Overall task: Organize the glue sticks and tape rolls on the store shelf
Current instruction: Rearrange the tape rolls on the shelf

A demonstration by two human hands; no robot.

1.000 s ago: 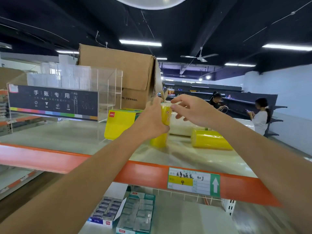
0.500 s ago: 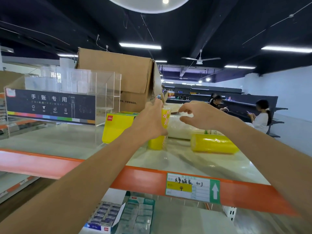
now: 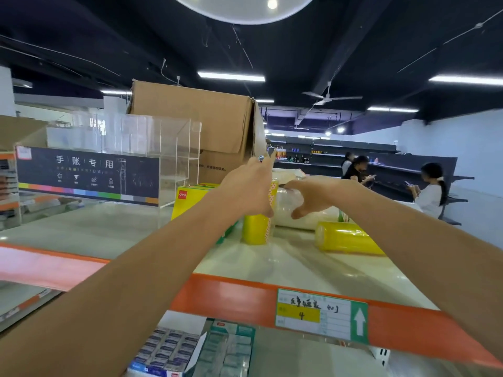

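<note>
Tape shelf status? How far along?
Early. Done: upright yellow tape sleeve stands beside the yellow box. In hand: left hand grips that sleeve; right hand, open, reaches for the clear tape sleeve. Left: second yellow tape sleeve lies on its side; no glue sticks identifiable.

Bright indoor light from ceiling tubes (image 3: 231,76) at upper centre and right; round lamp (image 3: 242,6) at top edge blown out. Ceiling (image 3: 109,36) dark. Soft glare patches and faint arm shadows on shelf (image 3: 299,262). Wide-angle bending at edges, orange rail (image 3: 231,297) curves. Forearms (image 3: 109,308) soft; background slightly fuzzy.
</note>
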